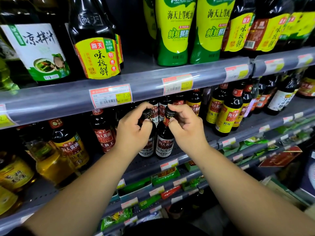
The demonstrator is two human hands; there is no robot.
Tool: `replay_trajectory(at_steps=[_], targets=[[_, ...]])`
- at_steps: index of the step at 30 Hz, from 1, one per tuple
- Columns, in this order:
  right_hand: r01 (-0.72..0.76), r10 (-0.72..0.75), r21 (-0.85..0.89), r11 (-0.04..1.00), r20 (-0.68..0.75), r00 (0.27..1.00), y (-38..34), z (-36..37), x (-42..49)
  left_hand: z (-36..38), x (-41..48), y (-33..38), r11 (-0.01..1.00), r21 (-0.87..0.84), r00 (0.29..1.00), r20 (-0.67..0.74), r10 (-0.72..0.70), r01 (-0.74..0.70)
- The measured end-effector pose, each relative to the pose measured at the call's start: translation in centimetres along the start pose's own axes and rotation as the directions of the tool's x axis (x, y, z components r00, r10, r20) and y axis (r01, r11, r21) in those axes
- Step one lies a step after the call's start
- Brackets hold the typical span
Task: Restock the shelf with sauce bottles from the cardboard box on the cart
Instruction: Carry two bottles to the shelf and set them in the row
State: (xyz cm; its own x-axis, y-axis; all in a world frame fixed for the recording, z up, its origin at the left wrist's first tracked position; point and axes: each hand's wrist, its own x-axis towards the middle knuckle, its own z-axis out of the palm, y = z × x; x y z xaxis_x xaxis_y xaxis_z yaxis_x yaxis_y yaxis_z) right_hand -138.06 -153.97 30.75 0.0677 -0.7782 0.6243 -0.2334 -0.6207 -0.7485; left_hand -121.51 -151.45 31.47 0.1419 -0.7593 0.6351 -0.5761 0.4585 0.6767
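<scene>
Two dark sauce bottles with white labels stand side by side at the front of the middle shelf (170,160). My left hand (134,132) grips the neck and black cap of the left sauce bottle (147,151). My right hand (185,126) pinches the cap and neck of the right sauce bottle (164,145). Both bottles are upright, bases on the shelf. More bottles of the same kind stand behind them (162,108). The cardboard box and cart are out of view.
The upper shelf rail (150,86) with price tags hangs just above my hands. Red-label bottles (104,133) stand to the left, yellow-label bottles (226,116) to the right. Lower shelves hold green packets (165,176).
</scene>
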Motion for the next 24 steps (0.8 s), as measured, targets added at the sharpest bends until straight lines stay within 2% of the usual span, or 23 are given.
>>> replay_trajectory(at_steps=[4,8,11,16,20,24], targets=[[-0.013,0.015,-0.052,0.999,0.037,0.999,0.4,0.4,0.0,0.0,0.2,-0.5,0.999,0.036,1.0,0.006,0.005,-0.005],[0.002,0.023,-0.173,0.985,0.143,0.989,1.2,0.9,0.2,0.4,0.4,-1.7,0.987,0.16,0.997,0.074,-0.016,0.004],[0.018,0.031,-0.21,0.978,0.229,0.973,1.4,1.2,0.2,0.5,0.5,-2.1,0.982,0.185,0.996,0.063,-0.06,0.047],[0.105,-0.01,-0.297,0.949,0.304,0.952,3.0,1.3,0.0,0.7,-0.5,-3.8,0.979,0.164,0.969,0.193,-0.153,0.122],[0.157,-0.036,-0.339,0.928,0.336,0.941,5.0,1.7,-2.0,1.2,-2.1,-5.5,0.969,0.177,0.959,0.199,-0.204,0.169],[0.016,0.079,-0.326,0.945,0.277,0.958,6.0,2.4,-3.5,1.7,-3.8,-7.0,0.956,0.04,0.933,0.211,-0.292,0.291]])
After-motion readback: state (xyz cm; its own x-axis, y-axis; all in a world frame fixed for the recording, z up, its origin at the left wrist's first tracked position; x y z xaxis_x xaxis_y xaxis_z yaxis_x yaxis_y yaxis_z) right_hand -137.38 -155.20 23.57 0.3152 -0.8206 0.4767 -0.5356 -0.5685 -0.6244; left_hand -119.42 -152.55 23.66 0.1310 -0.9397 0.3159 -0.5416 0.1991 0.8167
